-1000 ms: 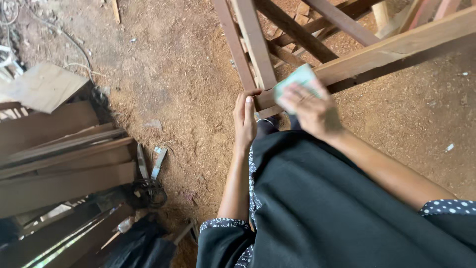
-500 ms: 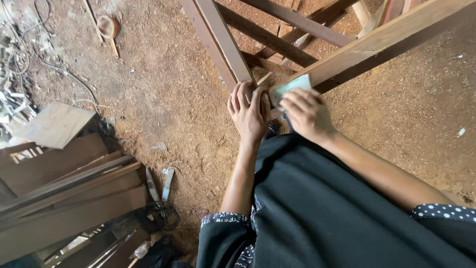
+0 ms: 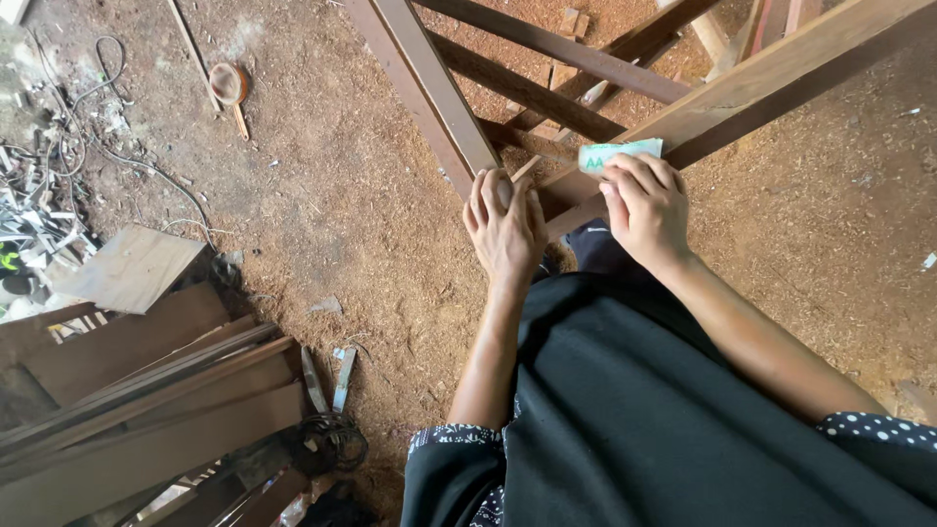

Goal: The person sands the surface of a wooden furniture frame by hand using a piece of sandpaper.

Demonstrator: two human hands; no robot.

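Sawdust-strewn dirt floor [image 3: 371, 224] below; left hand [image 3: 506, 226] spread flat on brown wooden frame [image 3: 439, 107], right hand [image 3: 646, 207] clamped on folded pale-green sandpaper sheet [image 3: 619, 153] against slanted rail.

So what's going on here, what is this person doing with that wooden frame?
A person stands over a wooden frame on a sawdust-covered floor. The left hand is pressed flat on the frame where two rails meet. The right hand presses a folded green-backed sheet of sandpaper against the slanting rail. Off to the left lie stacked boards, a loose flat panel and tangled cables.
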